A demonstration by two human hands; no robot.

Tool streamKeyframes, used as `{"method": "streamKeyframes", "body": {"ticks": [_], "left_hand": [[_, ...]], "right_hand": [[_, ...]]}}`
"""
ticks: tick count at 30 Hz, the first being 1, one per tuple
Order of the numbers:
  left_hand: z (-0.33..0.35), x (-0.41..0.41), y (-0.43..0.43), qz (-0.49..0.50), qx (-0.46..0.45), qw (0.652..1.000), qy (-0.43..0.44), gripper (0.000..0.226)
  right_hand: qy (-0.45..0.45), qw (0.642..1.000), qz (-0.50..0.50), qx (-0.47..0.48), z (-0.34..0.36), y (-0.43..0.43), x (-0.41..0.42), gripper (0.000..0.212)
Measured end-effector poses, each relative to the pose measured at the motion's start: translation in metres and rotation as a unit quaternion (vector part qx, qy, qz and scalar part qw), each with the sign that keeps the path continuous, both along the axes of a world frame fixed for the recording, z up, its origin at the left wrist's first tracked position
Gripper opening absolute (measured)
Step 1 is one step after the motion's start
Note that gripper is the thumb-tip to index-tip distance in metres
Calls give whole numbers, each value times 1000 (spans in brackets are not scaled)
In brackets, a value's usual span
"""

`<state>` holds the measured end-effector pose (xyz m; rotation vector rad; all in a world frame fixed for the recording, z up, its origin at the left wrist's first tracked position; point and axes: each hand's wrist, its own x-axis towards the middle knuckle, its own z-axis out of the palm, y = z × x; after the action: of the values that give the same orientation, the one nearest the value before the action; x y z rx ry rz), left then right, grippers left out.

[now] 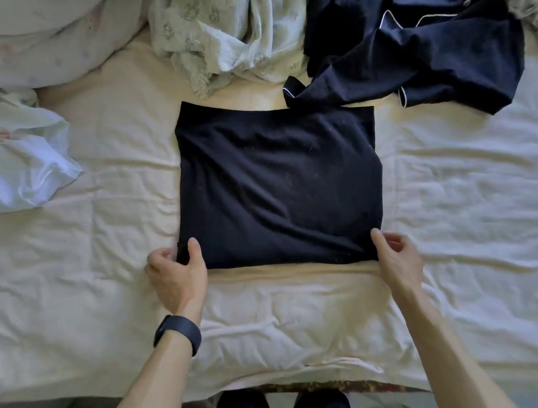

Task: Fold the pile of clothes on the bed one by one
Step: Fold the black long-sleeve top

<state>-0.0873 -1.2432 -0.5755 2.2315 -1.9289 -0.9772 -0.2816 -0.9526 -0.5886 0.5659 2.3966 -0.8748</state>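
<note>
Head view: our left hand [176, 269] and right hand [398, 256] each pinched a near corner of the folded black garment [276, 185], lying mid-bed [79, 273].

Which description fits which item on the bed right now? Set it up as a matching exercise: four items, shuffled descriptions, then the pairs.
Items
1. folded black garment
2. navy top with white piping
3. pale green patterned cloth
4. black wristband

Descriptions
A. crumpled at the far right of the bed
B. worn just behind the left hand
C. lying flat in the middle
D. crumpled at the far side, near the middle

Pairs: 1-C, 2-A, 3-D, 4-B
</note>
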Motion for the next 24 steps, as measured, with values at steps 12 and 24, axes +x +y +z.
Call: {"method": "streamKeyframes", "body": {"ticks": [12, 24], "left_hand": [[0, 34, 8, 204, 189, 945, 175, 16], [13, 47, -4, 231, 190, 925, 236, 27]], "right_hand": [[-47, 996, -58, -38, 20, 4, 12, 41], [-76, 903, -345, -246, 36, -10, 59, 1]]}}
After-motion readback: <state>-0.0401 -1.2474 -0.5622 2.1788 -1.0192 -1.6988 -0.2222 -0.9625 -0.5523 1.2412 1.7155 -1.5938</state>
